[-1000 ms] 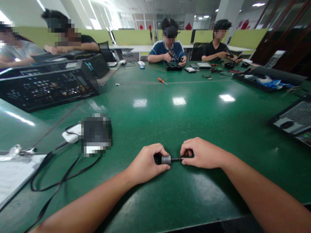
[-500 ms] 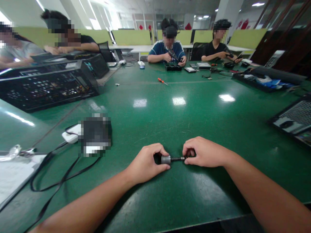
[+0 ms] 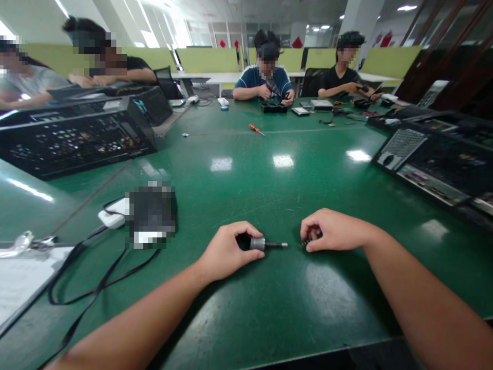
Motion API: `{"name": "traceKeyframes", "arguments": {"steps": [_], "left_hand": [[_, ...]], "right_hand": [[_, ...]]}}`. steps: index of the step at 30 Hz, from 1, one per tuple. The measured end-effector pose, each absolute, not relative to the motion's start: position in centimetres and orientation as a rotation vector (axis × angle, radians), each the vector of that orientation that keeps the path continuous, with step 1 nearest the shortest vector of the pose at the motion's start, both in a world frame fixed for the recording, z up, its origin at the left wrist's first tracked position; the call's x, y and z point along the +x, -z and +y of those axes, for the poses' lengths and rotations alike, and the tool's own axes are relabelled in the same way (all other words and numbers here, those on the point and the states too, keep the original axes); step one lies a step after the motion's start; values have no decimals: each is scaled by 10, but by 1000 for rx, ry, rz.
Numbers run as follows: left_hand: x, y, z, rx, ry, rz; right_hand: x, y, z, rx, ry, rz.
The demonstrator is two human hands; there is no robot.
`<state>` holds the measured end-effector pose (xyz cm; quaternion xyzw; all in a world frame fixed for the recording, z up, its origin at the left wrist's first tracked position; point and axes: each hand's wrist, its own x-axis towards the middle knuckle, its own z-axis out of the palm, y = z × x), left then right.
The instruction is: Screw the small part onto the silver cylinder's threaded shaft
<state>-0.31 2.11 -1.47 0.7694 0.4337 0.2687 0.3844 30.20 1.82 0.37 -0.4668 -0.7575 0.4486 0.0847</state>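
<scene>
My left hand (image 3: 227,252) is closed around a grey metal cylinder (image 3: 257,244), thumb on the near side and fingers on the far side. A thin dark shaft (image 3: 275,245) with a pale tip sticks out of it to the right, lying level just over the table. The cylinder's left end is hidden in the hand. To the right, apart from the shaft, my right hand (image 3: 331,231) is pinched on a small dark ridged piece that looks like a coil spring (image 3: 305,242); the fingers hide part of it.
Open computer cases stand at left (image 3: 73,136) and right (image 3: 442,159). An orange screwdriver (image 3: 254,128) lies farther back on the green table (image 3: 231,190). Nearer left are a blurred-out dark item (image 3: 150,213) with a black strap and a clipboard (image 3: 34,272). Several people sit around the far side.
The ridged piece has come off the shaft's tip with my right hand, which moved right and away. My left hand shifted slightly left with the cylinder. The right-hand case slid farther into view.
</scene>
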Motion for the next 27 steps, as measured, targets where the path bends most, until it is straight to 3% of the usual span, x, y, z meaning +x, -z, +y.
{"name": "traceKeyframes", "arguments": {"steps": [4, 12, 20, 27], "left_hand": [[-3, 26, 77, 1612, -999, 1250], [18, 34, 215, 1523, -1330, 1516], [33, 44, 270, 1456, -1543, 1655], [54, 44, 273, 1522, -1474, 1332]], "right_hand": [[322, 19, 57, -1254, -1711, -1469], [320, 44, 169, -967, -1212, -745], [277, 56, 235, -906, -1036, -542], [266, 57, 247, -941, -1020, -625]]}}
